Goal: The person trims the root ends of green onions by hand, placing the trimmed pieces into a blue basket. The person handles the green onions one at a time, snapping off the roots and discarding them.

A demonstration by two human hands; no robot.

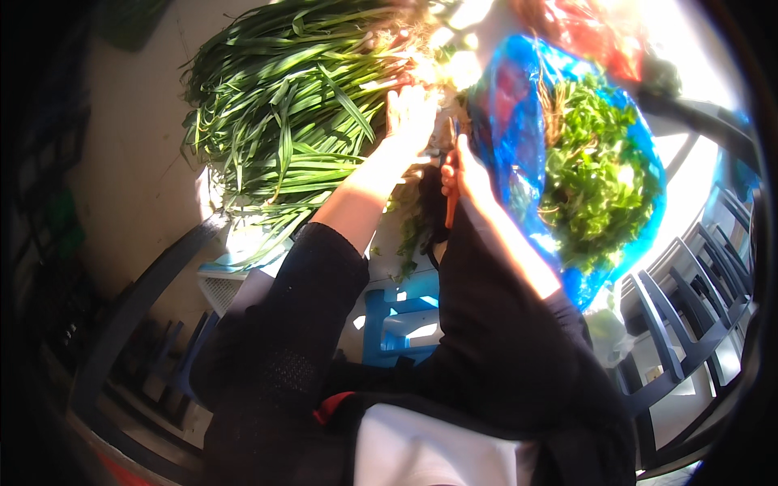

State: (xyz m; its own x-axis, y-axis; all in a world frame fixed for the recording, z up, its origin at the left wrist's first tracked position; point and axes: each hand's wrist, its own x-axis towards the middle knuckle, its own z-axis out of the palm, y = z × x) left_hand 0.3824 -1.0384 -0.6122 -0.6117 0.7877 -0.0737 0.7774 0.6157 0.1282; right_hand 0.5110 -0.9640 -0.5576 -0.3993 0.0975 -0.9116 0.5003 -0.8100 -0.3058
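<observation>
The left hand [412,117] is down at the pale root ends of a big heap of long green stalks [284,113], and from where I'm standing I can't tell whether its fingers are pinching any. Just beside it, the right hand [468,172] has its fingers curled around a slim orange-handled tool [450,211]. Over to the right, a blue plastic bag [525,174] gapes around leafy green herbs [600,174], with red plastic [587,32] beyond it.
</observation>
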